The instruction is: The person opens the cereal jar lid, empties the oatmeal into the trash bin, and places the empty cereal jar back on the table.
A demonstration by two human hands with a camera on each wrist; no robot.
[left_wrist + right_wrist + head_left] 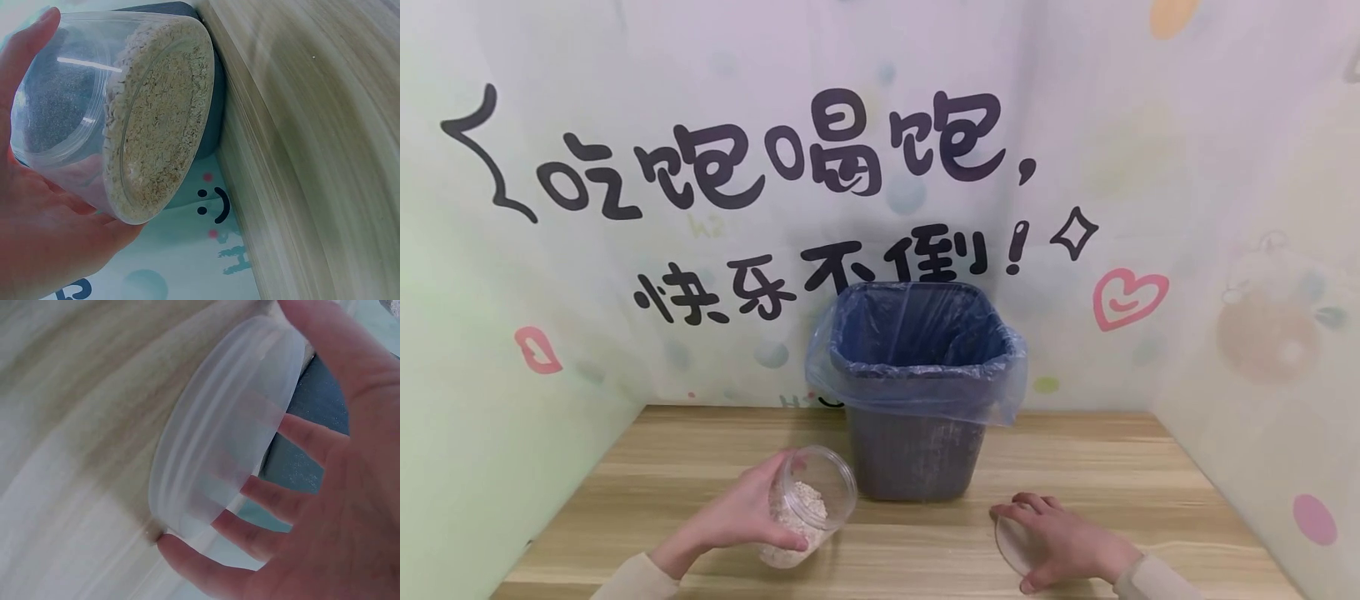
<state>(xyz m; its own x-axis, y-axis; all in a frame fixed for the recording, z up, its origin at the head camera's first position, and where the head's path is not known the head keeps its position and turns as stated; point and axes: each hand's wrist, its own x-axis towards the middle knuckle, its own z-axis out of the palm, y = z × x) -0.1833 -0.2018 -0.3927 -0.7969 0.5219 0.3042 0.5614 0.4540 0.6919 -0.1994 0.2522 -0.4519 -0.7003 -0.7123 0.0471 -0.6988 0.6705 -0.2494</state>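
My left hand [741,508] grips a clear plastic jar [838,492] around its side, thumb toward the front. The jar has no lid on it and tilts to the right, above the table and left of the bin. Pale, oat-like flakes [165,112] fill its lower part, seen through the base in the left wrist view. Close to the tabletop, my right hand [1067,542] holds a round translucent lid [219,437] at its rim, thumb on one side and fingers on the other. In the right wrist view a fingertip meets the wood.
Behind and between the hands stands a dark bin [917,458], lined with a blue plastic bag [917,396] folded over its rim. The wood-grain table [700,450] ends at a printed backdrop [775,67] with black characters. Pale side walls flank it.
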